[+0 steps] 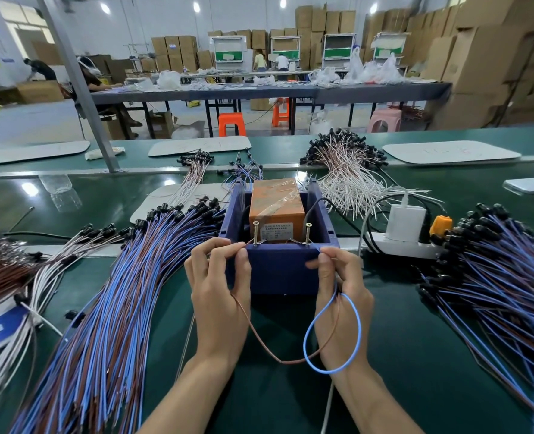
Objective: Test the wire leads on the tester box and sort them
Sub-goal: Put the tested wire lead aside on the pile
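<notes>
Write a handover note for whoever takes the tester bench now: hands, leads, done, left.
Left hand pinches the end of the brown wire at the left screw of the tester box.
Right hand pinches the end of the blue wire near the right screw; contact unclear.
The lead loops down between them.
Left pile and right pile of blue-brown leads flank the box; white-brown pile behind it.
Done: one lead on test; which pile is tested cannot be told.
Left: finish this test, sort the lead, carry on.

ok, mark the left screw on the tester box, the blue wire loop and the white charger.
left screw (255,234): head view, mid shaft.
blue wire loop (305,341): head view, left arc of the loop.
white charger (406,222): head view, front face.
</notes>
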The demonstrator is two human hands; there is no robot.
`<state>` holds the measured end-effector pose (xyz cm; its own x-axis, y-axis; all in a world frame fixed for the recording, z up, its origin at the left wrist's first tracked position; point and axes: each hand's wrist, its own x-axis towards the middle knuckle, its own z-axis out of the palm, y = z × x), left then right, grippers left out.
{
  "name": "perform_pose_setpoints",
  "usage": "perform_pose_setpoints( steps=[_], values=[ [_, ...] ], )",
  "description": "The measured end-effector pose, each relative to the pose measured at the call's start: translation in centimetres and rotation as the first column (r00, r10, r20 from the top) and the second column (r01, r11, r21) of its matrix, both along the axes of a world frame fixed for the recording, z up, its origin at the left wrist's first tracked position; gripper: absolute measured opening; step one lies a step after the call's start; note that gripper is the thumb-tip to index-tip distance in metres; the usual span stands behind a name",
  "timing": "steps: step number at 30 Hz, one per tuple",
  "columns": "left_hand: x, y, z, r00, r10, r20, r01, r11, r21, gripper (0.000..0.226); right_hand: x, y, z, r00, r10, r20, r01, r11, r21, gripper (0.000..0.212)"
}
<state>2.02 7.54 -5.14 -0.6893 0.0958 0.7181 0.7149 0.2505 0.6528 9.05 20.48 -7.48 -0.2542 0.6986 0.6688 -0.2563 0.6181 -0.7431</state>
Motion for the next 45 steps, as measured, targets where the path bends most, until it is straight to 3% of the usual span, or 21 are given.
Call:
perform_pose_setpoints(
  steps=[32,42,45],
  values=[
    [0.3,0.0,0.4,1.000,0.018,-0.018,-0.018,1.000,-0.021,0.014,-0.2,0.2,-0.6,0.998,-0.050,0.026,0.048,0.998,0.046,0.015],
    [0.2,0.1,0.1,0.999,-0.029,0.025,0.027,0.999,0.042,0.018,0.4,-0.4,0.3,1.000,-0.005,0.005,0.005,1.000,-0.028,0.025],
    [0.2,-0.1,0.1,0.999,-0.049,0.023,0.048,0.998,0.046,0.016,0.7,-0.6,0.7,1.000,0.009,0.008,-0.008,0.998,-0.057,0.018]
  ],
)
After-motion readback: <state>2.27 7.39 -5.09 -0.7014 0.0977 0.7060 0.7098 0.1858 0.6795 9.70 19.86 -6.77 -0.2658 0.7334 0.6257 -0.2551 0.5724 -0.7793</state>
